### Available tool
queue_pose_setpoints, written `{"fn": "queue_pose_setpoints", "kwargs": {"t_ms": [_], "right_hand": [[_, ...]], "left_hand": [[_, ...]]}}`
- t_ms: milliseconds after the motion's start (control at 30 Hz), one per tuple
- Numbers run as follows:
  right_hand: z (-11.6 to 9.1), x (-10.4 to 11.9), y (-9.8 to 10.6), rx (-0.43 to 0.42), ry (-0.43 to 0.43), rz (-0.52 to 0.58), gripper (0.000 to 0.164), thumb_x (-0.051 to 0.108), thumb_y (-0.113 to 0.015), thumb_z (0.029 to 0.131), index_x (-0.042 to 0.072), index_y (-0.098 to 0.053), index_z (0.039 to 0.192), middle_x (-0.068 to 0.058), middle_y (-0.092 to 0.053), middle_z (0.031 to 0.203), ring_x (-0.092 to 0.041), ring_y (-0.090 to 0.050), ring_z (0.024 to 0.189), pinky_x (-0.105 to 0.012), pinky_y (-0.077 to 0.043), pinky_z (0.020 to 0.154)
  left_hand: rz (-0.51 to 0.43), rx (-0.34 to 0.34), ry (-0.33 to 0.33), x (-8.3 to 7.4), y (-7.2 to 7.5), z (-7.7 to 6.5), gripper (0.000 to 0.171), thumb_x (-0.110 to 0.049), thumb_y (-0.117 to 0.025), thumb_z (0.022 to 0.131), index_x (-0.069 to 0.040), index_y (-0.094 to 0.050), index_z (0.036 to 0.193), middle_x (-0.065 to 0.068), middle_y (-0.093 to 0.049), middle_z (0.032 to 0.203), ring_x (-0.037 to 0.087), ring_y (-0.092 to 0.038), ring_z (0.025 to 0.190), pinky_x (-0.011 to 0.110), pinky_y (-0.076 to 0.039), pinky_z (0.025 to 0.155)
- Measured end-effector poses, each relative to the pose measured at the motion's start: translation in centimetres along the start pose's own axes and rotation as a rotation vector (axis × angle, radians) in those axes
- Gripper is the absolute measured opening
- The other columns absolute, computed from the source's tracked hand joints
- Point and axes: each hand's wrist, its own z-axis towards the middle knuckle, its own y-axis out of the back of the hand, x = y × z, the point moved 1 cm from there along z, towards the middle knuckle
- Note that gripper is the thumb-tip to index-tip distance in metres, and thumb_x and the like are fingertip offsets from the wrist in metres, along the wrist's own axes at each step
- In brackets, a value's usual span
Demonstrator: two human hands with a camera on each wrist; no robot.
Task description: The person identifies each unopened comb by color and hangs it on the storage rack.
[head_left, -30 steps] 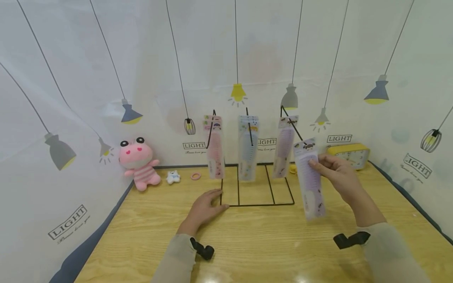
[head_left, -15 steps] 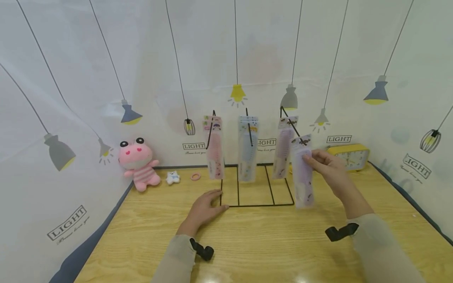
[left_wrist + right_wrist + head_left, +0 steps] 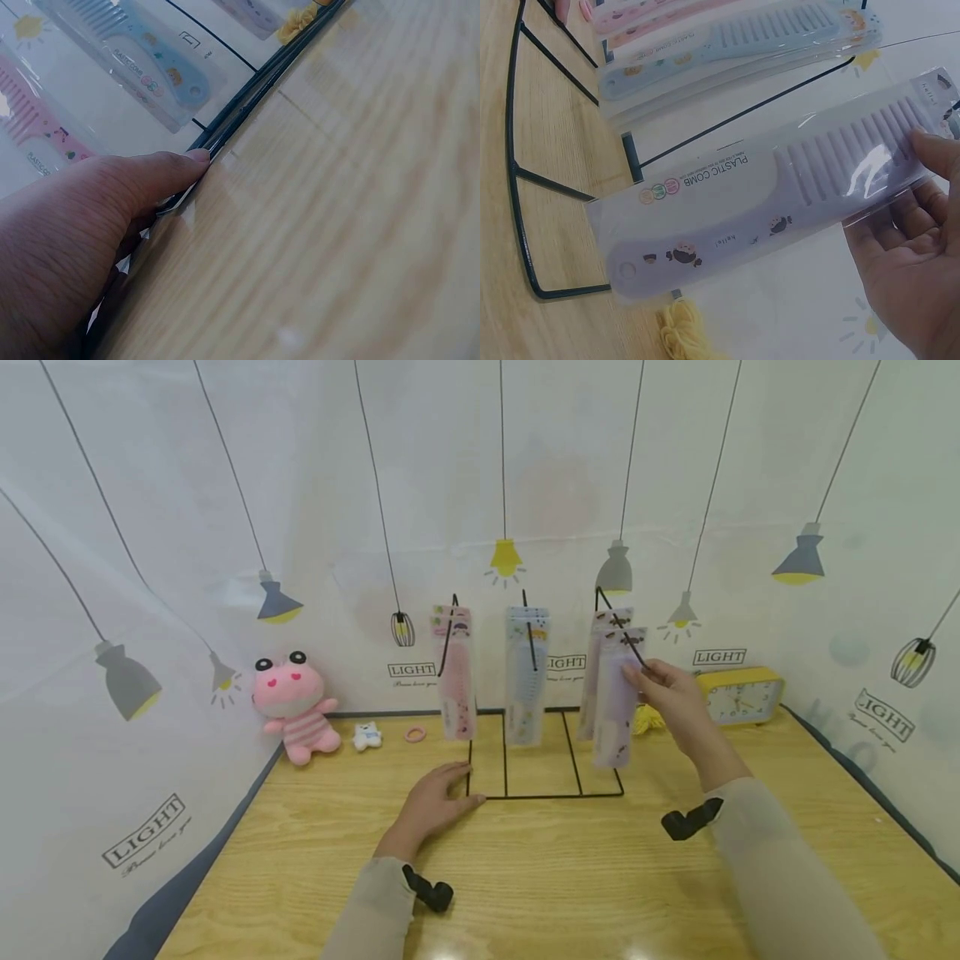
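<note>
My right hand [image 3: 675,697] pinches a purple plastic comb in a clear packet [image 3: 615,714] by the edge of its upper part, thumb in front. The packet's top overlaps the right arm of a black wire display rack [image 3: 547,795]; in the right wrist view the purple comb [image 3: 780,195] lies slantwise across the picture. Behind it hangs another packaged purple comb [image 3: 588,727]. Packaged blue combs [image 3: 527,685] hang on the middle arm, pink ones [image 3: 456,685] on the left. My left hand [image 3: 435,797] rests at the rack's front left corner, its thumb [image 3: 169,176] against the front bar.
A pink plush toy [image 3: 296,706], a small white bear figure [image 3: 367,736] and a pink ring [image 3: 415,734] are left of the rack. A yellow clock [image 3: 738,696] and a yellow yarn-like bundle [image 3: 647,719] are at the back right, near the patterned wall covering [image 3: 555,460].
My right hand has moved left and up with the purple comb, bringing its packet's top along the right arm toward the comb hanging there. The left hand has stayed in place.
</note>
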Motion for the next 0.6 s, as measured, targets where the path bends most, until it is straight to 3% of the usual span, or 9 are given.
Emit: {"fn": "queue_pose_setpoints", "kwargs": {"t_ms": [333,600], "right_hand": [[1.9,0.2,-0.3,-0.006,-0.047,-0.072,0.063,0.052,-0.064,0.095,-0.006,-0.059,0.118,-0.003,-0.066,0.107,-0.019,-0.061,0.109,-0.044,-0.046,0.108],[2.7,0.3,-0.5,-0.032,-0.094,-0.035,0.063,0.052,-0.067,0.092,-0.001,-0.061,0.125,0.001,-0.068,0.114,-0.016,-0.064,0.108,-0.048,-0.042,0.111]], "left_hand": [[-0.008,-0.011,-0.029,0.2,-0.1,-0.1,0.067,-0.052,-0.067,0.093,-0.014,-0.054,0.147,0.006,-0.048,0.153,0.032,-0.040,0.142,0.055,-0.032,0.116],[0.009,-0.004,-0.009,0.4,-0.2,0.0,0.068,-0.054,-0.067,0.092,-0.018,-0.053,0.148,0.001,-0.047,0.154,0.028,-0.040,0.143,0.052,-0.032,0.117]]}}
